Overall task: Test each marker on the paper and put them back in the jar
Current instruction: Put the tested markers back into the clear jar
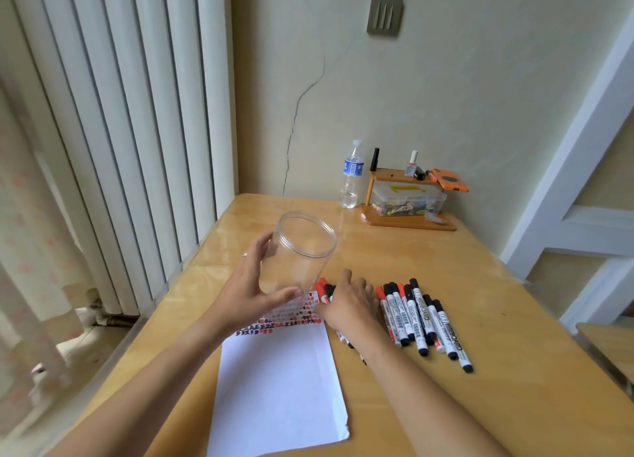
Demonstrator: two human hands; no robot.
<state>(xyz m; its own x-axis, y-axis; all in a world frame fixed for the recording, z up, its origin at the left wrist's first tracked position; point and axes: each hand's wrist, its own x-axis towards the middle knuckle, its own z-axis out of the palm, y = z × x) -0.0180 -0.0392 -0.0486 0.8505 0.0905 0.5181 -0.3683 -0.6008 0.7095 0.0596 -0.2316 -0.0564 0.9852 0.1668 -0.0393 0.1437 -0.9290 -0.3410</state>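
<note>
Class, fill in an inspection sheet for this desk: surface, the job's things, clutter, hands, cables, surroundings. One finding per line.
Surface: wooden table, glossy.
Job's things: clear jar, empty and lifted off the table; paper with red and black test marks along its far edge; markers lying in a row right of the paper.
Clutter: water bottle and small wooden shelf with a plastic box at the far edge.
Hands: left hand grips the jar; right hand lies on markers beside the paper; its fingers are partly hidden.
Cables: nothing seen.
Surroundings: radiator on the left, cracked wall behind.
</note>
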